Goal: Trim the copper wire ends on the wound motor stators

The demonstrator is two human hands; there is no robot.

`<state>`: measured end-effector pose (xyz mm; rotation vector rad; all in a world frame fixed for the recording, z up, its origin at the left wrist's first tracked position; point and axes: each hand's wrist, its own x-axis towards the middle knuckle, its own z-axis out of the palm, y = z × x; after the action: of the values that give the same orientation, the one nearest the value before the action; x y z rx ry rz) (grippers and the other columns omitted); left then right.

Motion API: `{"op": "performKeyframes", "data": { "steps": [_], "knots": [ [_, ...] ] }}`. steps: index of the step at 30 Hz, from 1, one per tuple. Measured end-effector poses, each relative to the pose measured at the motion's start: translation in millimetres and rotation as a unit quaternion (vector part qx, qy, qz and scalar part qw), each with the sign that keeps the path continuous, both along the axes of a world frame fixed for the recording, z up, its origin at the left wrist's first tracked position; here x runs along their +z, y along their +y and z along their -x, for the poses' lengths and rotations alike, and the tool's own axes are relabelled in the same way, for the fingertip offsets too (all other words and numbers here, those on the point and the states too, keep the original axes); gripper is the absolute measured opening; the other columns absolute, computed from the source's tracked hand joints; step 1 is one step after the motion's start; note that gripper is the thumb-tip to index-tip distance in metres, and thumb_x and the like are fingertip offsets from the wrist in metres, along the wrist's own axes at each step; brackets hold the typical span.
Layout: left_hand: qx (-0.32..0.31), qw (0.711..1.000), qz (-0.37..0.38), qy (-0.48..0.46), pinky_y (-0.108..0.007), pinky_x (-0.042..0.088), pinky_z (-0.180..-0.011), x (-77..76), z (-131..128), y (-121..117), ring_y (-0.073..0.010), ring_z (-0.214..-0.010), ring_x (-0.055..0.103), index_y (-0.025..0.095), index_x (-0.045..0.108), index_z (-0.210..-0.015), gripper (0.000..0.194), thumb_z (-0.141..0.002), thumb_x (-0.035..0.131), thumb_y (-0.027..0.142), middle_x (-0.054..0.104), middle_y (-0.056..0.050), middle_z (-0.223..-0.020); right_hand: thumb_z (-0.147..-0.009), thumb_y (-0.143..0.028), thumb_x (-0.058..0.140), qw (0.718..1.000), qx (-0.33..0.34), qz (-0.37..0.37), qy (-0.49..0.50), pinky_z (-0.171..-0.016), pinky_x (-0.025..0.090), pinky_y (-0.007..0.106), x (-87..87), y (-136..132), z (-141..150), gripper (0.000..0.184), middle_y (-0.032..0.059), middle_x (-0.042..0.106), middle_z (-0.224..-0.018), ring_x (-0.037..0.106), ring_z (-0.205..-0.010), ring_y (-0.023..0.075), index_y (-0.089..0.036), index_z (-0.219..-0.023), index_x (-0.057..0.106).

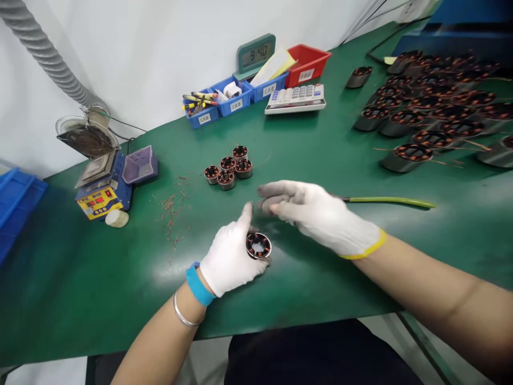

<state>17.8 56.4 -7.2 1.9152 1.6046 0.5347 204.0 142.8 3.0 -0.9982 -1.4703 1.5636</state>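
My left hand (230, 256), in a white glove with a blue wristband, is closed around a small motor stator (258, 246). The stator is a metal ring with copper windings inside, its round opening facing up. My right hand (304, 211), gloved in white with a yellow cuff, is held above and right of the stator, apart from it. Its fingers are stretched out to the left and appear to hold nothing. Just beyond its wrist lie the green-handled pliers (388, 201), their head partly hidden. A small group of finished-looking stators (226, 179) stands behind my hands.
Many larger stators (409, 155) with loose wire ends crowd the right side. Wire scraps (170, 211) are strewn left of centre. A solder pot (102, 187) and purple tray (140, 166) stand at left. Along the back are blue bins (236, 104), a red bin (308, 64), and a calculator (296, 99).
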Motion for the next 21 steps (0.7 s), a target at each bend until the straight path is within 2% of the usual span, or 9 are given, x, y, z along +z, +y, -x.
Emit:
{"op": "performKeyframes", "data": {
  "steps": [2,4,6,8,10,11,13,18,21],
  "knots": [
    [-0.018,1.0,-0.001,-0.004,-0.043,0.054,-0.097,-1.4,0.5,-0.6,-0.0303,-0.109,0.067,0.021,0.021,-0.159,0.105,-0.069,0.074,0.027,0.071,-0.007,-0.119,-0.066,-0.035,0.073,0.999,0.007,-0.013,-0.036,-0.068,0.057,0.031,3.1,3.3,-15.8,0.049,0.0069,0.077,-0.098,0.072,-0.09,0.0235,-0.023,-0.113,0.067],
    [0.003,1.0,-0.009,-0.01,-0.045,0.054,-0.098,-1.0,-2.0,-2.0,-0.0313,-0.11,0.067,0.019,0.031,-0.154,0.102,-0.065,0.079,0.031,0.07,-0.009,-0.122,-0.064,-0.037,0.074,0.99,0.049,-0.029,-0.128,-0.07,0.058,0.033,4.7,3.1,-25.0,0.051,0.0066,0.077,-0.099,0.072,-0.092,0.0252,-0.024,-0.112,0.067],
    [0.045,0.999,-0.012,-0.009,-0.046,0.055,-0.097,1.0,-6.8,-3.8,-0.033,-0.11,0.066,0.018,0.046,-0.142,0.095,-0.057,0.085,0.038,0.068,-0.011,-0.123,-0.066,-0.038,0.073,0.957,0.121,-0.063,-0.256,-0.07,0.057,0.034,4.6,-2.5,-24.6,0.041,0.0038,0.078,-0.094,0.072,-0.086,0.0243,-0.025,-0.104,0.07],
    [0.087,0.996,-0.004,0.009,-0.046,0.057,-0.09,3.9,-11.6,-5.7,-0.0324,-0.102,0.067,0.019,0.059,-0.12,0.072,-0.057,0.086,0.041,0.069,-0.01,-0.114,-0.074,-0.035,0.066,0.914,0.178,-0.103,-0.351,-0.07,0.054,0.031,3.7,-10.6,-17.8,0.022,-0.0006,0.077,-0.089,0.071,-0.08,0.0213,-0.027,-0.093,0.071],
    [0.104,0.994,0.002,0.037,-0.044,0.058,-0.081,6.4,-14.2,-7.1,-0.029,-0.089,0.068,0.021,0.061,-0.097,0.043,-0.064,0.081,0.039,0.069,-0.006,-0.097,-0.08,-0.031,0.057,0.896,0.198,-0.123,-0.378,-0.067,0.05,0.029,2.1,-15.7,-11.7,0.014,-0.0034,0.076,-0.085,0.069,-0.077,0.0189,-0.027,-0.084,0.069],
    [0.104,0.993,0.002,0.048,-0.043,0.057,-0.077,7.2,-14.4,-7.4,-0.0277,-0.084,0.067,0.022,0.059,-0.09,0.035,-0.066,0.079,0.039,0.068,-0.004,-0.09,-0.081,-0.03,0.054,0.897,0.205,-0.123,-0.372,-0.065,0.049,0.028,1.0,-15.8,-10.8,0.015,-0.0036,0.076,-0.083,0.068,-0.076,0.0182,-0.027,-0.082,0.068],
    [0.092,0.994,0.001,0.058,-0.042,0.056,-0.075,8.1,-12.7,-7.2,-0.0263,-0.081,0.066,0.023,0.058,-0.085,0.033,-0.067,0.079,0.039,0.067,-0.003,-0.087,-0.081,-0.032,0.054,0.904,0.207,-0.116,-0.356,-0.061,0.046,0.027,-1.5,-11.2,-14.0,0.015,-0.0026,0.075,-0.08,0.067,-0.073,0.0181,-0.025,-0.082,0.067],
    [0.051,0.997,0.003,0.06,-0.04,0.055,-0.079,9.0,-6.9,-3.6,-0.0262,-0.086,0.065,0.023,0.06,-0.09,0.036,-0.065,0.082,0.036,0.068,-0.003,-0.092,-0.082,-0.04,0.055,0.903,0.115,-0.087,-0.404,-0.063,0.047,0.03,-8.4,4.1,-26.0,0.022,0.0006,0.076,-0.079,0.068,-0.073,0.0205,-0.023,-0.087,0.068],
    [0.033,0.997,0.001,0.066,-0.041,0.055,-0.082,10.6,-7.2,-2.8,-0.0268,-0.09,0.066,0.022,0.062,-0.093,0.034,-0.067,0.081,0.033,0.069,-0.004,-0.095,-0.086,-0.041,0.052,0.913,0.119,-0.101,-0.377,-0.063,0.048,0.029,-11.4,4.7,-17.6,0.026,0.0016,0.076,-0.082,0.068,-0.073,0.0197,-0.022,-0.093,0.067]
  ]
}}
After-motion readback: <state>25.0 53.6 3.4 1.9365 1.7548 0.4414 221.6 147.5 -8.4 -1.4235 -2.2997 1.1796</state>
